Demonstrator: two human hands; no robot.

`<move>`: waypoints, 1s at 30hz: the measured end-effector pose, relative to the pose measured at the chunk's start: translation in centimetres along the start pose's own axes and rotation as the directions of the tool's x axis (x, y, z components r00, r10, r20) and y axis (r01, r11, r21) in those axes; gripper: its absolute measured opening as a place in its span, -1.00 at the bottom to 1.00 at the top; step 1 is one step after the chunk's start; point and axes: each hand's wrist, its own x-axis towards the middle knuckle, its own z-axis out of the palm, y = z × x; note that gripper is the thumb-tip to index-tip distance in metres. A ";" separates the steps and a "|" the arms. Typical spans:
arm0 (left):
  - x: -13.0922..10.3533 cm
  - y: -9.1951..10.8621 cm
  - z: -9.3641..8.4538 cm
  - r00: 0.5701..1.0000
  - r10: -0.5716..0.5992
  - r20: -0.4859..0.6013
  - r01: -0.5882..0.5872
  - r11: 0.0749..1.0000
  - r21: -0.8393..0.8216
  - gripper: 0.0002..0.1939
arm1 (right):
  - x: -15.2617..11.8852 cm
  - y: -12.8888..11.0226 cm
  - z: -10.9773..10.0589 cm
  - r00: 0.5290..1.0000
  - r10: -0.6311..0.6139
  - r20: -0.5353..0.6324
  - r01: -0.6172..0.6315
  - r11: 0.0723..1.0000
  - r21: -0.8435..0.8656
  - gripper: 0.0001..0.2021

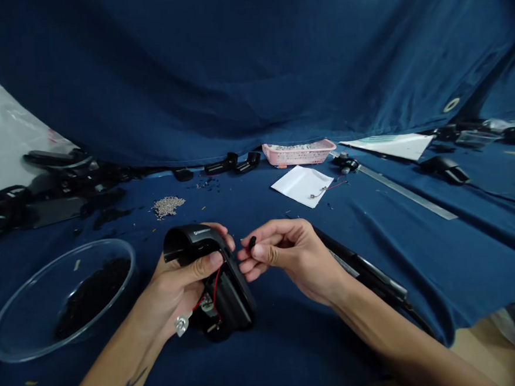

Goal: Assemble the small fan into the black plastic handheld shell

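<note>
My left hand (188, 280) is wrapped round a curved black plastic housing (233, 294), its thumb pressed on the near side. Red wires (215, 293) run inside the housing, and a small metal contact plate (181, 325) dangles from them near my left wrist. Just right of the housing, my right hand (288, 255) pinches a small black part (253, 243) between thumb and forefinger. That part is too small to name more exactly. The two hands are close together but apart.
A clear plastic bowl (132, 266) with small black pieces stands at the left. Beyond lie a pile of screws (168, 207), a pink basket (270, 155) and white paper (298, 181). Right are a black bar-shaped part (378, 278), a metal ruler (407, 191) and a black corded device (443, 170).
</note>
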 end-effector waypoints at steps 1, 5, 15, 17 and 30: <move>0.0 0.0 0.0 0.999 0.003 0.045 -0.004 1.000 0.012 -0.76 | -0.1 0.0 0.0 1.000 0.011 -0.003 -0.011 1.000 0.003 -0.84; -0.3 0.3 0.3 0.994 -0.002 0.107 0.003 1.000 -0.009 -0.81 | -0.3 0.1 0.2 0.999 0.051 0.000 -0.051 0.999 0.018 -0.85; -1.2 0.4 1.3 0.984 0.094 0.151 -0.116 0.983 0.140 -0.86 | -0.3 0.1 0.6 0.996 0.083 -0.023 -0.083 0.997 0.001 -0.71; -1.0 0.4 0.7 0.973 0.118 0.199 -0.162 0.961 0.223 -0.85 | -0.4 -0.2 0.6 0.995 0.095 -0.023 -0.096 0.995 -0.028 -0.69; -1.5 1.0 -0.3 0.969 0.158 0.191 -0.242 0.771 0.590 -0.75 | -0.7 -0.6 0.6 0.999 0.041 -0.016 -0.044 0.981 -0.191 -0.77</move>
